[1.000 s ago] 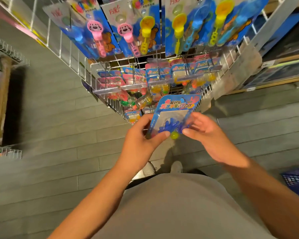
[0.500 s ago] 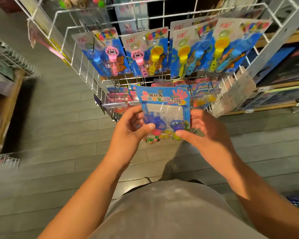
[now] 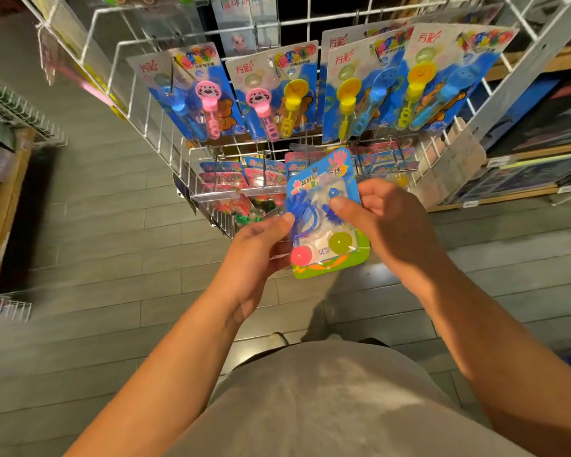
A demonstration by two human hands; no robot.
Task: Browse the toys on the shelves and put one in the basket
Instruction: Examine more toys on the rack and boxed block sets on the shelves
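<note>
The blue-and-green blister card holding blue sticky-hand toys and two small balls (image 3: pixel 323 212) is being held in the air in front of the white wire display rack (image 3: pixel 310 24), just below the rack's lower tier of small carded toys (image 3: pixel 244 179) and clear of its hooks. The right hand (image 3: pixel 389 222) is grasping the card's right edge, with its thumb pressing on the clear blister and its fingers curling behind. The left hand (image 3: pixel 261 249) is pinching the card's left edge, thumb on the front face.

For the step in hand, both grips are best kept on the card edges so that the printed face and blister contents remain readable during inspection. If the item is chosen, one hand should probably be taking the full load before the other lets go. The basket is not clearly in view; only a blue patch is showing at the lower right edge of the view, so it needs locating first.

Compared with half a second ago, the card is sitting lower and tilted, its top leaning right, and the pink and yellow-green balls at its green lower edge are now fully showing. The row of hanging blue bubble-wand cards (image 3: pixel 310 90) is appearing larger and closer. Both hands are keeping their hold.
</note>
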